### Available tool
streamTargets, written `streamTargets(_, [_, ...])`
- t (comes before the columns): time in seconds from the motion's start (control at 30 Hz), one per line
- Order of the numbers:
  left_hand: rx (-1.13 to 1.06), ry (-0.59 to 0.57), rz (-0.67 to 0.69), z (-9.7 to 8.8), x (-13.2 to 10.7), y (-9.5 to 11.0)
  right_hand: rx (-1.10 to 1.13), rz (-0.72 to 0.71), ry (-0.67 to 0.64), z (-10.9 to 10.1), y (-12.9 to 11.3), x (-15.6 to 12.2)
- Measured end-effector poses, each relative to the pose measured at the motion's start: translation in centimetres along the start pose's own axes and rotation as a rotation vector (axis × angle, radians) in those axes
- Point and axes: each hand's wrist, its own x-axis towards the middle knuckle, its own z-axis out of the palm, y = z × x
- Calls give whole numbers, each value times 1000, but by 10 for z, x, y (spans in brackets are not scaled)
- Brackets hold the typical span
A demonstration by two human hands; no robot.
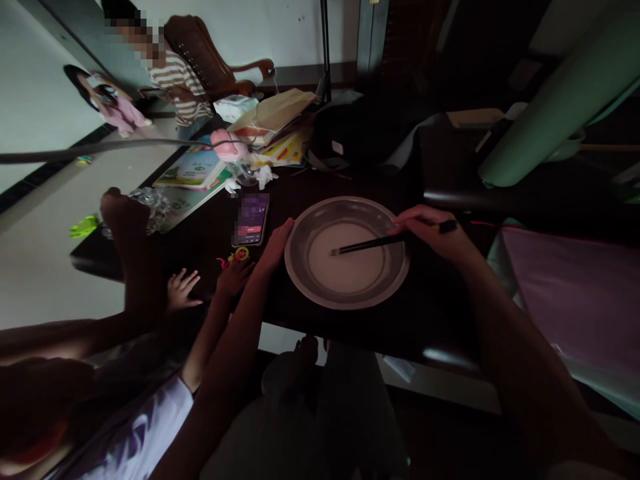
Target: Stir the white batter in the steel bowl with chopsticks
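A shallow metal basin (345, 301) stands on the dark table in front of me, with a pale surface inside that could be liquid or its bare bottom. My left hand (276, 248) grips its left side, the thumb at the rim and the other fingers mostly hidden. In my right hand (431, 230) is a slim black paintbrush (367, 243), held at a slant between the fingers. Its pale tip points left, over the middle of the basin; whether it touches the surface I cannot tell.
Left of the basin lie a lit phone (251, 220), a small yellow-and-pink toy (239, 255) under another person's hand (233, 277), and books (193, 167). Behind are crumpled tissues (265, 175) and a dark bag (345, 127). A green cylinder (545, 113) leans at right beside a pink cover (575, 287).
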Motion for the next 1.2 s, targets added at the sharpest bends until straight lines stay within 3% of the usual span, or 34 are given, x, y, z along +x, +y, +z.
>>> streamTargets(0.13, [16,0,-19,0,-1,2,36,-14,144,-9,3,-1])
streamTargets(0.33, [11,28,10,1,3,-7,28,1,-39,1,3,-1])
streamTargets(0.5, [6,-17,28,1,3,-6,27,-5,163,-10,4,0])
streamTargets(0.7, [-46,-20,12,1,2,-5,42,24,5,-1,-2,0])
streamTargets(0.87, [-33,-18,8,2,4,-8,23,-5,173,-8,3,1])
streamTargets(1.07, [7,-4,-14,1,3,-5,39,16,1,-1,2,0])
streamTargets(1.2, [17,3,-8,1,2,-3,26,-12,117,-6,5,0])
